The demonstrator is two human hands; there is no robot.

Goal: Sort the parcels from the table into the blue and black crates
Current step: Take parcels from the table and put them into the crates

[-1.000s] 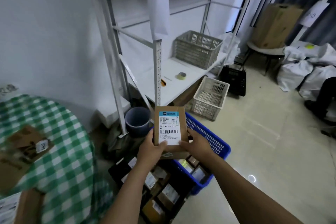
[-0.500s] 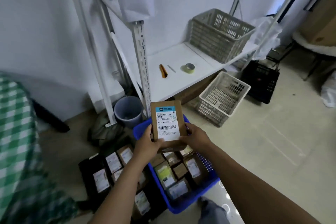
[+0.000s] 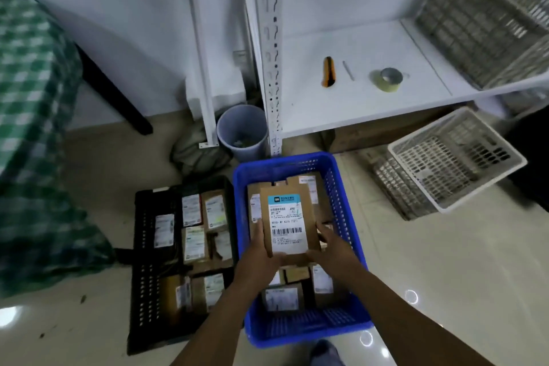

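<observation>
Both my hands hold one brown cardboard parcel (image 3: 289, 221) with a white barcode label, label up, over the middle of the blue crate (image 3: 347, 211). My left hand (image 3: 258, 252) grips its lower left edge and my right hand (image 3: 329, 246) grips its lower right edge. Several labelled parcels lie in the blue crate beneath it. On the floor directly to the left stands the black crate (image 3: 145, 246), also holding several brown parcels. The table with the green checked cloth (image 3: 32, 134) fills the left edge of the view.
A white metal shelf (image 3: 356, 98) behind the crates carries an orange cutter (image 3: 329, 71), a tape roll (image 3: 387, 79) and a grey basket (image 3: 487, 21). A grey bin (image 3: 242, 131) and a white basket (image 3: 451, 163) stand on the tiled floor.
My view has tilted down onto the crates. Both hands have lowered the parcel closer to the blue crate, still gripping it the same way.
</observation>
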